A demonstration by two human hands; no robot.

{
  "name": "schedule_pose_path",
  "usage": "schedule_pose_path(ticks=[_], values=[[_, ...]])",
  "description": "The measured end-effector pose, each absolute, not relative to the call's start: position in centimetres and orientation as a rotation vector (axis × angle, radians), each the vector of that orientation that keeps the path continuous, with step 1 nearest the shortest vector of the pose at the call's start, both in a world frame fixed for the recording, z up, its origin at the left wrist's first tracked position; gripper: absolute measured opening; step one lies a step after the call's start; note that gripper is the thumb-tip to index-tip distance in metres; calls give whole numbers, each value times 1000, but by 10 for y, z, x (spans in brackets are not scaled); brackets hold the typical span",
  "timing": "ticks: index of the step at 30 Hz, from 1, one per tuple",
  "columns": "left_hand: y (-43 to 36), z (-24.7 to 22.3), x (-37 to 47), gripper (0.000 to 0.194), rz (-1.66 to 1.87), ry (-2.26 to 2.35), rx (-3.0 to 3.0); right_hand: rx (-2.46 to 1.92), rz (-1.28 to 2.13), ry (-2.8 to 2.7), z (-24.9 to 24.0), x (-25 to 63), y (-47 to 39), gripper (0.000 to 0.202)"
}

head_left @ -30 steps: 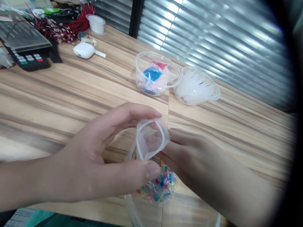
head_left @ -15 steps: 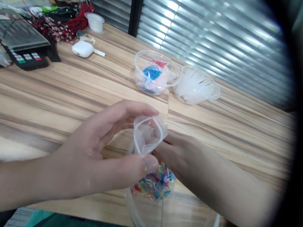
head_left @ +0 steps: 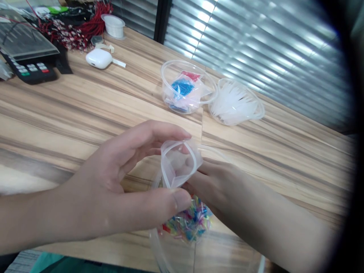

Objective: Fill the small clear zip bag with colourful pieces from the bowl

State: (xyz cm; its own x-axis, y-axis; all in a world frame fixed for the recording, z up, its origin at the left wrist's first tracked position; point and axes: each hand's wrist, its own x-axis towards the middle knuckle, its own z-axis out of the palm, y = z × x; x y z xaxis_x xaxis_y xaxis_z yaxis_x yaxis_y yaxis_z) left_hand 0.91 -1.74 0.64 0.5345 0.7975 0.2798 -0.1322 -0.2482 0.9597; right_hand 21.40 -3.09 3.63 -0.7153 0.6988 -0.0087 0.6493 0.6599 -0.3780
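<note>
My left hand [head_left: 122, 185] is curled around a small clear plastic bag [head_left: 178, 178], thumb in front and fingers behind, and the bag's mouth gapes toward me. Below it, a large clear round tub [head_left: 156, 242] holds a heap of short, shiny, many-coloured plastic pieces [head_left: 193, 220]. My right hand [head_left: 213, 178] reaches over the tub from the right, just behind and beside the bag. Its fingertips are hidden by the bag and my left thumb, so whether they hold anything does not show.
Farther back stand a clear tub [head_left: 187, 91] of blue and red packets and another tub [head_left: 236, 102] of whitish strips. A white earbud case [head_left: 99, 58], a card terminal [head_left: 34, 68], red wires [head_left: 93, 26] and a white spool [head_left: 113, 26] lie at the left. Blinds [head_left: 256, 57] border the table.
Almost nothing differs. The bag and my left thumb have dipped very slightly; my right hand stays over the tub.
</note>
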Motion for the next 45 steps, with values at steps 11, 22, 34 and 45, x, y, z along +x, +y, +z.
schedule_pose_path(ticks=[11, 22, 34, 45], values=[[-17, 5, 7, 48, 969, 575, 1607, -1191, 812, -2712, 46, 225, -32, 35], [-18, 6, 7, 45, 965, 632, 1616, -1422, 633, -2646, 73, 234, -34, 29], [-18, 6, 8, 44, 961, 675, 1653, -1146, 637, -2622, 61, 231, -32, 25], [-20, 5, 7, 46, 923, 659, 1619, -984, 606, -2824, 45, 221, -29, 10]])
